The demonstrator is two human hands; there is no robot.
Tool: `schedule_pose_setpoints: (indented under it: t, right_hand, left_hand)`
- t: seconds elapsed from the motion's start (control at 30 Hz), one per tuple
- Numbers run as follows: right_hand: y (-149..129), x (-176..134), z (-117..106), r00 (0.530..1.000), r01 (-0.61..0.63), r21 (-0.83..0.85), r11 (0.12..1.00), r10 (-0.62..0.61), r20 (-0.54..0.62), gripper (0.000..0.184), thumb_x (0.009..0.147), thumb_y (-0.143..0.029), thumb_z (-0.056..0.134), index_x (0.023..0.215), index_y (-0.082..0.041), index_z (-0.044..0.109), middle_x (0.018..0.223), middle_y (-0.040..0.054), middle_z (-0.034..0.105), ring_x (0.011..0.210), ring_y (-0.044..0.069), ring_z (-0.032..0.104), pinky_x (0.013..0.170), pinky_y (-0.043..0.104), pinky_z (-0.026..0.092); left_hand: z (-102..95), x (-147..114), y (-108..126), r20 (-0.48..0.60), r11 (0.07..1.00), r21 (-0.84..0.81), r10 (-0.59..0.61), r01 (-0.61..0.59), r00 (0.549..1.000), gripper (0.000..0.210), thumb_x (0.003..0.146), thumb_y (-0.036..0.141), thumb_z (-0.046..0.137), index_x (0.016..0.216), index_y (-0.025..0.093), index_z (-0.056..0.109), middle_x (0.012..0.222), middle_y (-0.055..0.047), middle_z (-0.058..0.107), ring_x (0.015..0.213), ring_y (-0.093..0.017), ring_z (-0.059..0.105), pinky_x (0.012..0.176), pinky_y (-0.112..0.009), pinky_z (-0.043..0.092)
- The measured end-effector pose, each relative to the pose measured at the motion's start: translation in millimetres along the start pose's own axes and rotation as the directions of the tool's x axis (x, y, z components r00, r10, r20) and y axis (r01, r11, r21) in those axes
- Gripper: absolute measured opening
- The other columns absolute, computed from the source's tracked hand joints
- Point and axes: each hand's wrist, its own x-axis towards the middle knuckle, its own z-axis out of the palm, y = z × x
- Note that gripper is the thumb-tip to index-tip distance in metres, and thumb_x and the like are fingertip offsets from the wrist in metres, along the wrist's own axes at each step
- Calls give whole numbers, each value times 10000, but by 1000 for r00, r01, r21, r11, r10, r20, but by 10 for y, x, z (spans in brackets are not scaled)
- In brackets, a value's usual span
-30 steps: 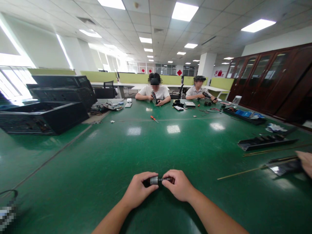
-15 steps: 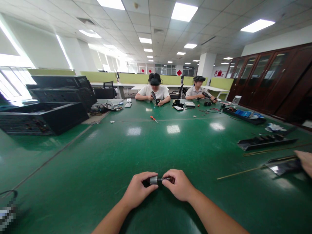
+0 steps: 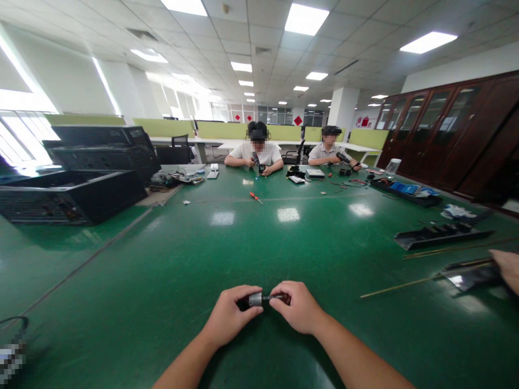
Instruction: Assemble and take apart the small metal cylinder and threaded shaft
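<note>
Close to the table's near side, my left hand [image 3: 232, 316] is closed around a silver metal cylinder [image 3: 255, 299] with a dark end inside the palm. A thin dark shaft [image 3: 266, 298] comes out of the cylinder's right side. My right hand [image 3: 299, 309] pinches the dark piece at the shaft's other end, and its fingers cover most of that piece. The parts lie in one line, roughly level, just above the green tabletop [image 3: 194, 259]. Whether they are joined or only pushed together I cannot tell.
Black computer cases [image 3: 101, 197] stand at the left. An orange screwdriver [image 3: 254, 196] lies mid-table. Two people sit opposite with power drills. At the right are a black channel [image 3: 444, 236], thin rods [image 3: 395, 288] and another person's hand [image 3: 506, 267].
</note>
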Motion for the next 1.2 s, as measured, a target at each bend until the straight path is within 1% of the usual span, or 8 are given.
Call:
schedule_pose_setpoints:
  t: [0.4, 0.63, 0.9, 1.2]
  right_hand:
    - [-18, 3, -40, 1000, 1, -17, 1000, -1, -3, 119, 830, -247, 627, 866, -199, 731, 741, 8, 661, 661, 139, 566, 617, 241, 399]
    - [-8, -2, -49, 1000, -9, -11, 1000, 9, -4, 117, 829, -240, 624, 865, -197, 727, 742, 9, 660, 662, 139, 564, 625, 242, 406]
    - [3, 1, -42, 1000, -3, -8, 1000, 3, -22, 116, 826, -238, 622, 857, -195, 726, 718, 3, 644, 644, 133, 553, 617, 237, 404]
    - [-1, 2, -52, 1000, -7, -10, 1000, 6, -28, 110, 817, -222, 620, 844, -188, 721, 705, 6, 640, 636, 135, 556, 620, 238, 417]
  left_hand:
    - [1, -4, -8, -17, 1000, 6, -5, 6, 1000, 296, 721, 256, 739, 1016, 242, 739, 1000, -36, 757, 947, -239, 684, 893, -350, 515]
    - [-4, 1, 3, -14, 1000, 12, -2, 2, 1000, 302, 716, 282, 743, 1015, 238, 741, 993, -45, 758, 934, -245, 686, 877, -357, 526]
    - [-1, -1, 9, -34, 1000, 17, -9, 9, 999, 300, 712, 267, 748, 1012, 243, 743, 993, -35, 759, 937, -239, 688, 885, -348, 521]
    - [-5, 2, 11, -38, 1000, 19, -17, 18, 999, 308, 706, 271, 743, 1011, 232, 743, 996, -49, 759, 938, -251, 686, 889, -370, 526]
